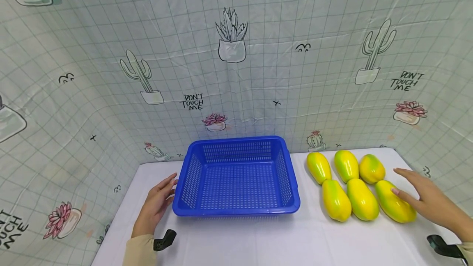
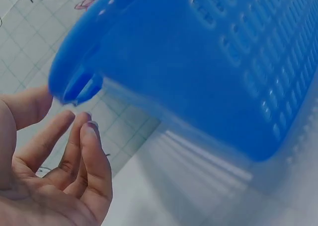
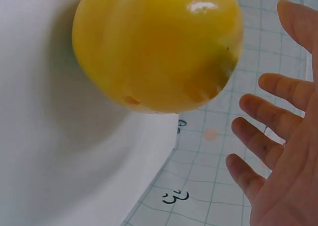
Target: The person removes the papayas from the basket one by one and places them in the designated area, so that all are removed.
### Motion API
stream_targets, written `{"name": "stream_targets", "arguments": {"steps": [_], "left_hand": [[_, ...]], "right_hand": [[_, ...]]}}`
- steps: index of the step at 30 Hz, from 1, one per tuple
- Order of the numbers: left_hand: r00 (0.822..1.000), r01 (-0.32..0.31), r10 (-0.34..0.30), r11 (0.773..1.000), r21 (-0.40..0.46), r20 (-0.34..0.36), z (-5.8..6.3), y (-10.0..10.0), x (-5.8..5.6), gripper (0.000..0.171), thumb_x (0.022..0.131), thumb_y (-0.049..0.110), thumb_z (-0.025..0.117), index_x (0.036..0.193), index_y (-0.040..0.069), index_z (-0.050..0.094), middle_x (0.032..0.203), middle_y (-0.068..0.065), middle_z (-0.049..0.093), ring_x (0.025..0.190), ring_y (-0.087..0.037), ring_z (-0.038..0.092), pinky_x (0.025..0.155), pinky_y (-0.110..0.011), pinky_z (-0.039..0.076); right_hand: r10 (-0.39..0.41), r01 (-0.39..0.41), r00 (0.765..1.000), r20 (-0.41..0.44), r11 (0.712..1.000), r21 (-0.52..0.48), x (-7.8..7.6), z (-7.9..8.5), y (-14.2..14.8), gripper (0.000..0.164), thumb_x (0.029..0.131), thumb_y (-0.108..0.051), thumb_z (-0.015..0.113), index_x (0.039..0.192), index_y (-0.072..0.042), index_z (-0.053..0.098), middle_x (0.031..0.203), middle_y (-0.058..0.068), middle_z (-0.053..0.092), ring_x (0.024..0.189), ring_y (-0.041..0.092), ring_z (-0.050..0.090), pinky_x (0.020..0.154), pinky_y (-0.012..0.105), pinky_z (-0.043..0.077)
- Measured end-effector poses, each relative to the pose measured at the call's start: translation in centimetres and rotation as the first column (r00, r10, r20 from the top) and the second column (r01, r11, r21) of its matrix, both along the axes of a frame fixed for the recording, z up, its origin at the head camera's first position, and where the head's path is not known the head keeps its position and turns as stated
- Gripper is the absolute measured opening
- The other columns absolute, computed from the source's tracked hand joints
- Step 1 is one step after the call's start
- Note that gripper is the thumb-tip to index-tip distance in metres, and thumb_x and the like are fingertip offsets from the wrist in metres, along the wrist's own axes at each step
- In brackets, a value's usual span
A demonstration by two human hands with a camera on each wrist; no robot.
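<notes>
A blue plastic basket (image 1: pixel 236 210) with slotted walls stands on the white table, nothing in it. My left hand (image 1: pixel 157 201) is beside its left wall, fingers loosely bent; in the left wrist view one fingertip is right at the basket's rim (image 2: pixel 64 72) and the other fingers lie just below it. Several yellow mangoes with green patches lie in two rows to the right of the basket. My right hand (image 1: pixel 425 198) is spread at the rightmost front mango (image 1: pixel 395 202), its thumb overlapping it in the head view. In the right wrist view the fingers stand apart from a mango (image 3: pixel 154 47).
A white cloth (image 1: pixel 236 241) covers the table. Behind and at both sides hangs a grid-patterned curtain (image 1: pixel 258 81) with cactus drawings, close to the table's back edge. A black wrist strap piece (image 1: pixel 165 240) shows at the left sleeve, another (image 1: pixel 445 247) at the right.
</notes>
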State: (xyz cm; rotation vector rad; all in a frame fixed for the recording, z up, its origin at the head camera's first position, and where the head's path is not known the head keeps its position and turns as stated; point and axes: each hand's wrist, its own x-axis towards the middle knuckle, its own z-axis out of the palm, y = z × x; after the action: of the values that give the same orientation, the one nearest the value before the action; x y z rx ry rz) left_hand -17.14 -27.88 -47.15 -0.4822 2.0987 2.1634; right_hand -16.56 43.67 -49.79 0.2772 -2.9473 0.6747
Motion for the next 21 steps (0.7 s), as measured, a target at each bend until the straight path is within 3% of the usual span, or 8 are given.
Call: {"name": "stream_targets", "arguments": {"steps": [3, 6, 9, 12, 14, 17, 21], "left_hand": [[1.0, -0.017, 0.016, 0.998, -0.063, -0.006, 0.0, -0.6, 0.0, 0.053, 0.113, 0.02, 0.051, 0.161, -0.001, 0.04, 0.113, 0.011, 0.069, 0.095, -0.005, 0.063, 0.082, -0.02, 0.053], [1.0, -0.028, 0.027, 0.99, -0.139, -0.01, 0.1, -1.2, 0.1, 0.052, 0.114, 0.023, 0.05, 0.16, -0.001, 0.042, 0.13, -0.003, 0.069, 0.098, -0.004, 0.064, 0.085, -0.019, 0.053], [0.999, -0.036, 0.033, 0.972, -0.234, -0.017, 0.1, -1.7, 0.2, 0.052, 0.114, 0.027, 0.047, 0.159, -0.001, 0.044, 0.148, -0.019, 0.06, 0.102, 0.0, 0.063, 0.087, -0.015, 0.05], [0.998, -0.061, 0.05, 0.942, -0.331, -0.039, 0.0, -2.1, 0.3, 0.052, 0.115, 0.028, 0.046, 0.157, -0.002, 0.047, 0.155, -0.024, 0.053, 0.11, -0.004, 0.062, 0.089, -0.014, 0.048], [0.997, -0.075, 0.061, 0.918, -0.39, -0.05, 0.0, -2.3, 0.4, 0.053, 0.115, 0.03, 0.045, 0.156, -0.002, 0.047, 0.157, -0.024, 0.051, 0.122, -0.012, 0.06, 0.097, -0.019, 0.047], [0.994, -0.103, 0.075, 0.882, -0.46, -0.077, -0.3, -2.6, 0.5, 0.054, 0.114, 0.03, 0.046, 0.155, -0.005, 0.048, 0.158, -0.026, 0.048, 0.14, -0.031, 0.051, 0.11, -0.037, 0.044], [0.991, -0.116, 0.057, 0.821, -0.559, -0.121, -0.8, -3.2, 0.6, 0.054, 0.113, 0.029, 0.049, 0.153, -0.008, 0.048, 0.158, -0.031, 0.045, 0.147, -0.044, 0.042, 0.119, -0.055, 0.037]], "right_hand": [[0.004, -0.005, 1.0, -0.024, 1.0, -0.007, -0.1, -0.2, 0.1, 0.064, 0.107, -0.022, 0.064, 0.148, 0.018, 0.036, 0.142, 0.051, 0.037, 0.125, 0.07, 0.033, 0.106, 0.088, 0.016], [0.003, -0.004, 0.999, -0.045, 1.0, -0.009, -0.1, -0.5, 0.2, 0.062, 0.107, -0.022, 0.062, 0.148, 0.018, 0.037, 0.142, 0.05, 0.037, 0.127, 0.07, 0.033, 0.108, 0.087, 0.014], [0.002, -0.002, 0.997, -0.071, 1.0, -0.002, -0.1, -0.7, 0.3, 0.06, 0.108, -0.021, 0.061, 0.147, 0.018, 0.037, 0.142, 0.05, 0.038, 0.128, 0.07, 0.032, 0.11, 0.086, 0.013], [0.006, -0.005, 0.994, -0.113, 1.0, 0.009, -0.1, -0.8, 0.5, 0.059, 0.108, -0.02, 0.06, 0.146, 0.018, 0.038, 0.142, 0.049, 0.039, 0.128, 0.07, 0.033, 0.112, 0.084, 0.012], [0.008, -0.006, 0.99, -0.14, 1.0, 0.014, -0.1, -0.9, 0.7, 0.057, 0.109, -0.019, 0.06, 0.145, 0.019, 0.039, 0.142, 0.048, 0.04, 0.128, 0.07, 0.034, 0.114, 0.083, 0.011], [0.006, -0.002, 0.987, -0.161, 1.0, 0.023, -0.1, -1.0, 0.8, 0.056, 0.109, -0.019, 0.059, 0.145, 0.02, 0.04, 0.142, 0.048, 0.04, 0.129, 0.07, 0.034, 0.115, 0.081, 0.011], [-0.004, 0.008, 0.985, -0.17, 1.0, 0.027, -0.3, -1.2, 1.0, 0.057, 0.11, -0.02, 0.058, 0.145, 0.02, 0.039, 0.143, 0.049, 0.039, 0.131, 0.07, 0.033, 0.115, 0.081, 0.011]]}}
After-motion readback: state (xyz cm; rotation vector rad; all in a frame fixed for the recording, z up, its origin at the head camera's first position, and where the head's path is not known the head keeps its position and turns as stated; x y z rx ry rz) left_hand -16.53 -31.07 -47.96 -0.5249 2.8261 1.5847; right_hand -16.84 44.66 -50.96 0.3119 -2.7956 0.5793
